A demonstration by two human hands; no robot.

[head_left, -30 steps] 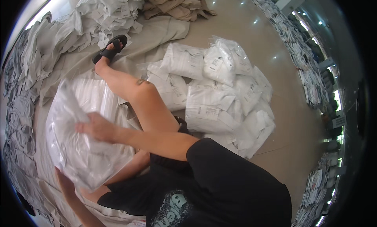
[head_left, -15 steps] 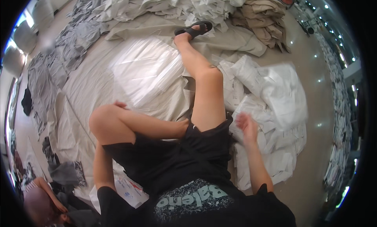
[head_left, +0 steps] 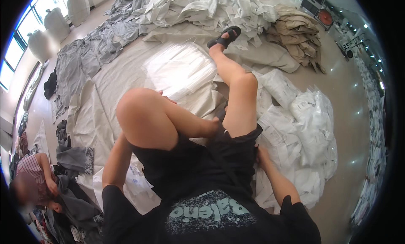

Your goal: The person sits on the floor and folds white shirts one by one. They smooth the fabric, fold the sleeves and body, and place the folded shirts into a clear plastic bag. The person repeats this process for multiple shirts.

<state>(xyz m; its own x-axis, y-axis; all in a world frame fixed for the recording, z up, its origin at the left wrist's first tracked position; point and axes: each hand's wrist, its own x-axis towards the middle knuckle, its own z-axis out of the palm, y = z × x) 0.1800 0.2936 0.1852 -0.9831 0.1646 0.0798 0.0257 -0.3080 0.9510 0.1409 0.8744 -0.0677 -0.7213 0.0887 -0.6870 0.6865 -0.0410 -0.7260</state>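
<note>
A person sits on a floor spread with a pale cloth point(head_left: 105, 96), one knee raised, the other leg stretched out. The right hand point(head_left: 262, 154) rests by the hip, touching a heap of white plastic-wrapped packets point(head_left: 303, 130); whether its fingers are wide or narrow cannot be told. The left hand is hidden behind the raised thigh, beside a white packet point(head_left: 137, 185). Beyond the legs lies a stack of clear bags point(head_left: 181, 71).

The right hand point(head_left: 262, 153), half a second ago raised over the heap of white plastic-bagged garments point(head_left: 303, 130), now rests low beside the hip, touching the heap's near edge.
</note>
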